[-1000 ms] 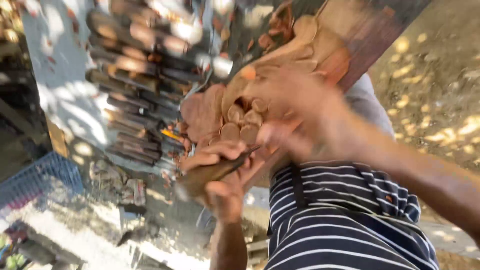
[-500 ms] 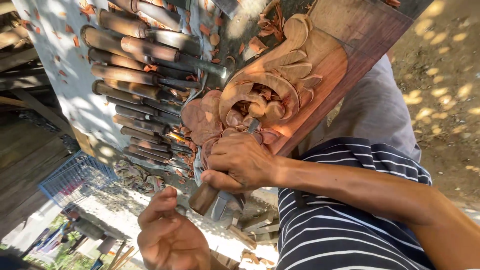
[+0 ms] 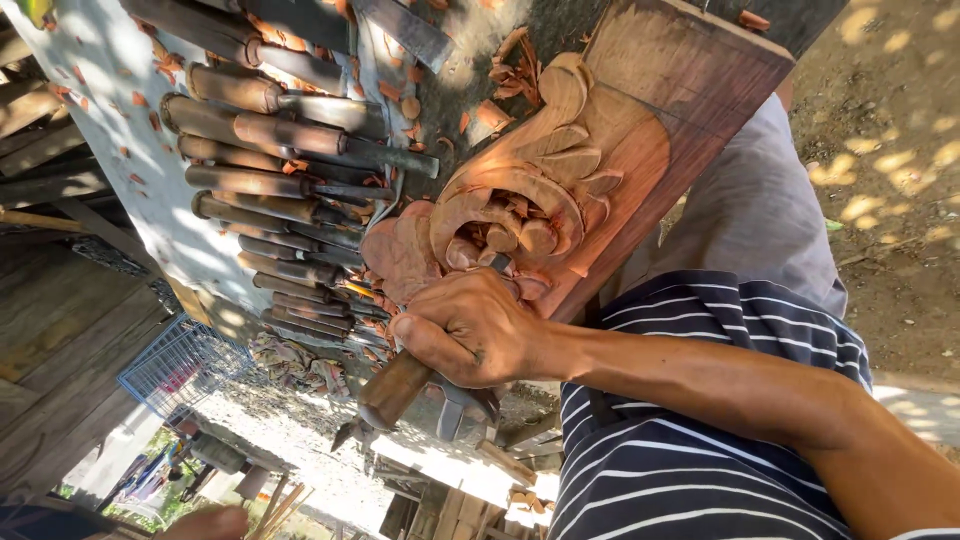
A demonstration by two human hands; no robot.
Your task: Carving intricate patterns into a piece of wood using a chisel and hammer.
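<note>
Chisel (image 3: 400,385) clenched in right hand (image 3: 470,330), grip closed, tip on carved wood panel (image 3: 600,150)

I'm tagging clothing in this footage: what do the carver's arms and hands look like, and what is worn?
Both hands are bare: no gloves, rings or watch visible. The one forearm in full view is uncovered, with no sleeve over it. The person wears a dark navy shirt with thin white stripes and grey trousers.

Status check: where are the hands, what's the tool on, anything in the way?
Right hand gripping chisel, blade on the wood carving. Left hand low at frame edge, holding nothing visible. Wood chips and a row of spare chisels beside the carving.
</note>
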